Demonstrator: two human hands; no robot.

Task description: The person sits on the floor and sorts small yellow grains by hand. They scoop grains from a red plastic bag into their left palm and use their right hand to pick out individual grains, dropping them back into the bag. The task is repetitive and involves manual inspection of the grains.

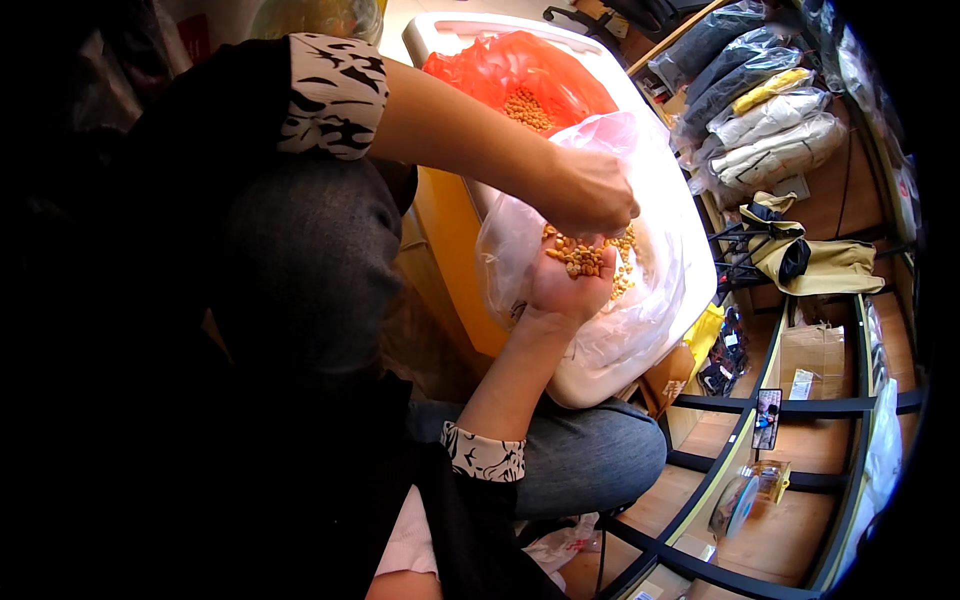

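My right hand (574,281) is palm up, cupping yellow corn kernels (585,259). It rests inside a clear plastic bag (622,330), where more loose kernels (624,277) lie beyond the palm. Just above it is my left hand (592,191), its back toward me and its fingers curled. Those fingertips are hidden, so I cannot tell whether they hold a kernel. Behind the left forearm, a red plastic bag (555,71) lies open with orange-brown grains (529,109) in it. Both bags sit on a white plastic lid (697,277) over a yellow container (450,247).
My knees flank the container, one in blue jeans (592,465). To the right are clothes in clear bags (780,150), khaki fabric (832,266) and a black-framed shelf (795,407). The shelf holds a cardboard box (810,352), a phone (766,420) and a tape roll (739,506).
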